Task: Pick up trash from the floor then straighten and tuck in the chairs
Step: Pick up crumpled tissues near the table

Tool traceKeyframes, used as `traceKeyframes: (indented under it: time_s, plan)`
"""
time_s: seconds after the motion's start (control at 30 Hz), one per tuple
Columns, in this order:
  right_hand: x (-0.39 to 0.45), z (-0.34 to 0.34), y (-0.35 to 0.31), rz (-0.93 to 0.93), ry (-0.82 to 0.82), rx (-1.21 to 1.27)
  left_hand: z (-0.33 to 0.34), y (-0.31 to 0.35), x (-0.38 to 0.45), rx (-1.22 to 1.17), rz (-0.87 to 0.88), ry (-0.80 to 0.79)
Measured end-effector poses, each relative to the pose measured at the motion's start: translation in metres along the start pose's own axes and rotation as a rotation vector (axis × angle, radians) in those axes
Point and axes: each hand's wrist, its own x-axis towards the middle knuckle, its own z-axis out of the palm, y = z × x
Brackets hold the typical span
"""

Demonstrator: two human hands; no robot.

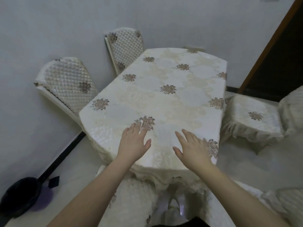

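At the lower left a dark round bin (19, 197) sits on the pale floor (78, 161) against the grey wall, with a small dark scrap (53, 182) and a purple patch just beside it. Further up, a cream quilted chair with a flower motif (70, 84) stands tucked against the left side of the worktop, its back leaning to the wall. A second quilted chair (125, 48) is tucked in at the far left corner. The worktop (164, 95), under a cream floral embroidered cloth, fills the middle. The left hand (133, 145) lies flat on the cloth near its near edge, grip released, fingers spread. The right hand (193, 149) is beside it, also released, fingers straight over the cloth. On the right, a cream-covered chair with a frilled seat (252, 118) stands apart from the worktop, seat exposed
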Motion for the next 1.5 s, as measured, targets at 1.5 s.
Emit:
traceKeyframes:
  time_s: [1.5]
  plan:
    - [0.129, 0.102, 0.114, 0.485, -0.162, 0.762, 0.134, -0.026, 0.101, -0.386, -0.252, -0.317]
